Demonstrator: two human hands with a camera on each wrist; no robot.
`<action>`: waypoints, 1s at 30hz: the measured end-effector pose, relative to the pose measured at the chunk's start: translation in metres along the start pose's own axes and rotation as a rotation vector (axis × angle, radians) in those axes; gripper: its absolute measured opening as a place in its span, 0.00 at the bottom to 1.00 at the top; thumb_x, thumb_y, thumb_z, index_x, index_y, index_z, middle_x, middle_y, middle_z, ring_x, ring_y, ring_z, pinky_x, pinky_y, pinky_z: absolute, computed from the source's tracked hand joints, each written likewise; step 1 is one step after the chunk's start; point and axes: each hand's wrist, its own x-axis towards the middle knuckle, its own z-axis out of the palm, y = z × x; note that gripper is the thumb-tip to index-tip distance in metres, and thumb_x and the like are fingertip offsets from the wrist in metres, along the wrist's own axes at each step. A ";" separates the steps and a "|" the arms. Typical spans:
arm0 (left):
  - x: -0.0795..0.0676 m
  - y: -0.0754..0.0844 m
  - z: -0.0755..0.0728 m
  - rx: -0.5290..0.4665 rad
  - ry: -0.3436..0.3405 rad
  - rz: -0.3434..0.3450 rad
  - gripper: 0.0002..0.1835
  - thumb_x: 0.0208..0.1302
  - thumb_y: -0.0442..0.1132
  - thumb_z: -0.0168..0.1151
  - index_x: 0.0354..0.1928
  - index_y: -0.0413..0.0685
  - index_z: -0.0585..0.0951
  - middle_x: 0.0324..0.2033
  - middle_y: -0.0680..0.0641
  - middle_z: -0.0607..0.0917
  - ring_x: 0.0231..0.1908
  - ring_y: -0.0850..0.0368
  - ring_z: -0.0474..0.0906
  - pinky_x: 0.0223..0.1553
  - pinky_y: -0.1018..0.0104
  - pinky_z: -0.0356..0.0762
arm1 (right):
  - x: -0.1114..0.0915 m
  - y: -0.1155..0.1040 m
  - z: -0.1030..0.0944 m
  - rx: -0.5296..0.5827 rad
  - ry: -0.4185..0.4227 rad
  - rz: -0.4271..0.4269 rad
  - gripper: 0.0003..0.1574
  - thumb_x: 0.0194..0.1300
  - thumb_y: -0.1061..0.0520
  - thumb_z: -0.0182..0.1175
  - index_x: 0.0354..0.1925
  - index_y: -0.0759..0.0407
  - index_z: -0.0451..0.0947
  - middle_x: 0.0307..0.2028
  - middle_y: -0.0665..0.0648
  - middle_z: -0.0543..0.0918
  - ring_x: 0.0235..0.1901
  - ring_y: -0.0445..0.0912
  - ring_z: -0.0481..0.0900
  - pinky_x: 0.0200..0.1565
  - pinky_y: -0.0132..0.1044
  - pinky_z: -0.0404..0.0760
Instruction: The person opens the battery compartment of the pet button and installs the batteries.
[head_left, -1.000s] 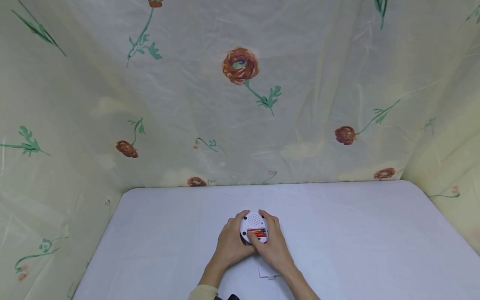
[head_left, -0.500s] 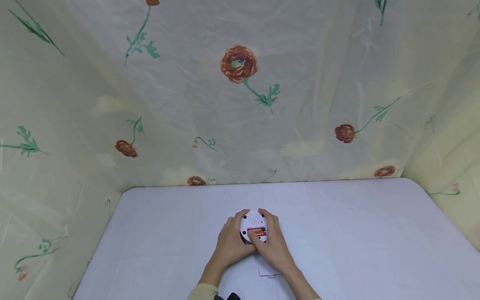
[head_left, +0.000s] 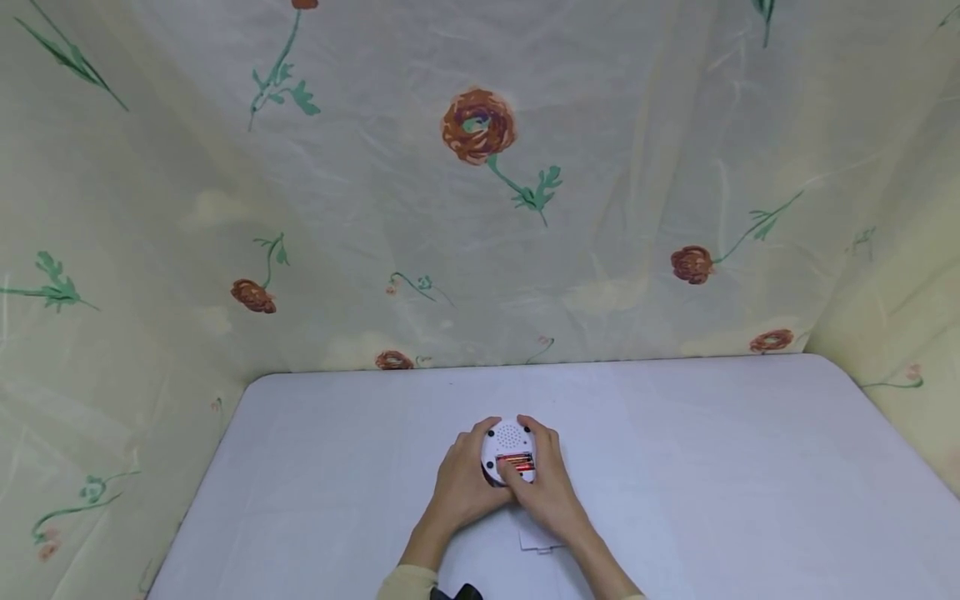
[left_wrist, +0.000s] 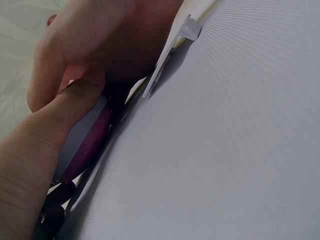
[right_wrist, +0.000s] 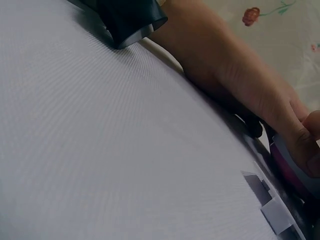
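Note:
A round white device (head_left: 508, 436) with a perforated speaker patch and dark feet lies underside up, both hands around it. Red batteries (head_left: 517, 461) show in its uncovered compartment. My left hand (head_left: 461, 482) grips the device's left side, fingers curled over the far edge. My right hand (head_left: 547, 487) grips the right side, its thumb resting at the left end of the batteries. The left wrist view shows the device's purple side band (left_wrist: 92, 140). A white battery cover (head_left: 534, 537) with a small tab lies on the table, partly hidden by my right wrist.
The white table (head_left: 337, 467) has rounded far corners. A pale curtain (head_left: 585, 267) printed with flowers hangs behind it and along both sides. A black wrist-worn piece (head_left: 467, 592) shows near the left sleeve (head_left: 407, 582).
The view has shifted very slightly. Both hands keep their hold on the device, and the right thumb stays by the batteries.

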 end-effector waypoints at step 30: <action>0.000 -0.003 0.002 -0.061 -0.028 -0.038 0.56 0.33 0.76 0.67 0.68 0.66 0.61 0.48 0.52 0.78 0.43 0.60 0.72 0.41 0.64 0.68 | -0.003 0.014 -0.075 -0.056 -0.342 0.016 0.27 0.67 0.47 0.57 0.58 0.58 0.66 0.51 0.57 0.73 0.53 0.48 0.73 0.57 0.43 0.71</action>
